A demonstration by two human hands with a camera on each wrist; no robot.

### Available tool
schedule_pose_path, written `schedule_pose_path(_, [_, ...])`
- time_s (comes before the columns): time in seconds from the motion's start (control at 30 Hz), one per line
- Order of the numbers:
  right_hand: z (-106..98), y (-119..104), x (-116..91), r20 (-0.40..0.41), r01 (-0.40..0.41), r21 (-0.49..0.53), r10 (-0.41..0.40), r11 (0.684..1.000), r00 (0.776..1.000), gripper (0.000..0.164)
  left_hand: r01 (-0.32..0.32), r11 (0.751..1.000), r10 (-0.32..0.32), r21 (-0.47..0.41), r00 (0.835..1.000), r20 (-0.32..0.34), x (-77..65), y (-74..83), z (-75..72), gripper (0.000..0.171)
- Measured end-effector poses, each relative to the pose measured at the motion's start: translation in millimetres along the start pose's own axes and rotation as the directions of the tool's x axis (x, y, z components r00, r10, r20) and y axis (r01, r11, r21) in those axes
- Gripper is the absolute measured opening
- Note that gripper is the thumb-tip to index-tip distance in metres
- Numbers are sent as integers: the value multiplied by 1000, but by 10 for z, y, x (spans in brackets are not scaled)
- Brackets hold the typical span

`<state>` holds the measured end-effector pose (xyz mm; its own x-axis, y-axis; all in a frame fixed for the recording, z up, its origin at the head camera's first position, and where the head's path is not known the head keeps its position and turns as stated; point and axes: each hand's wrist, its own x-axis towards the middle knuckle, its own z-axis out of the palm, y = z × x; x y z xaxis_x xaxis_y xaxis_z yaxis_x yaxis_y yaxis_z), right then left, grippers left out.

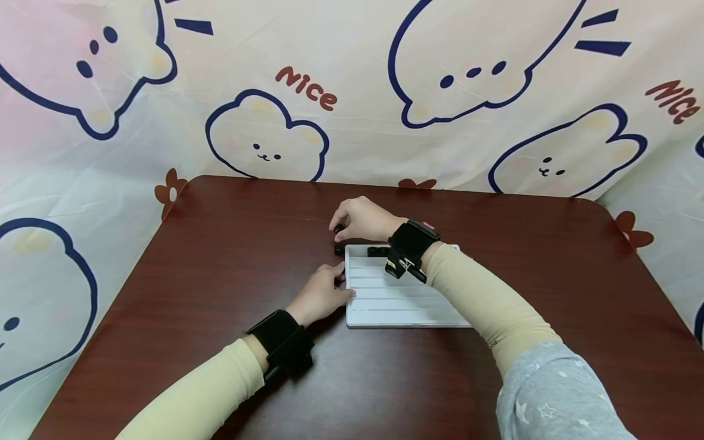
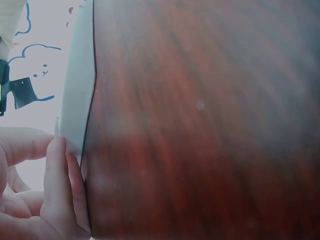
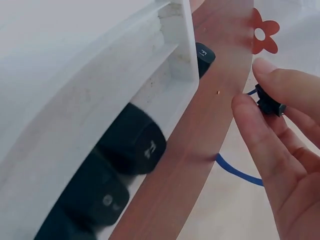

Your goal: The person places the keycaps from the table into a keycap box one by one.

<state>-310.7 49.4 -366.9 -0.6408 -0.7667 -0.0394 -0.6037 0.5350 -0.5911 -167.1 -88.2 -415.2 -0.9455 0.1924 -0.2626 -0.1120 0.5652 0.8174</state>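
My right hand (image 1: pixel 365 219) hovers over the far left corner of a white ridged tray (image 1: pixel 407 315). Between thumb and fingers it pinches a small black keycap (image 3: pixel 270 102), tilted, its marking turned out of sight. Another black keycap (image 3: pixel 204 57) lies on the table just outside that corner. Inside the tray's far row sit several black keycaps (image 3: pixel 137 142), marked in white and partly covered by my wrist in the head view. My left hand (image 1: pixel 321 293) grips the tray's left edge, thumb over the rim and fingers along the side.
The tray stands on a dark red-brown table (image 1: pixel 220 244). A light curtain (image 1: pixel 352 146) printed with cartoon bears hangs behind the table's far edge. Both wrists wear black camera straps, and the right forearm (image 1: pixel 484 293) crosses over the tray's right part.
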Motion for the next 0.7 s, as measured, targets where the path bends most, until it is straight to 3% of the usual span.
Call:
schedule_pose_path(0.2, [-10,39,-171,-38,-1,0,1,1000,999,21,-9,1000,9,-18,1000,9,-21,-13,-12,72])
schedule_pose_path(0.7, [4,145,-403,-30,-70,25,71,997,997,14,-14,1000,14,8,1000,-6,-23,-15,18,71])
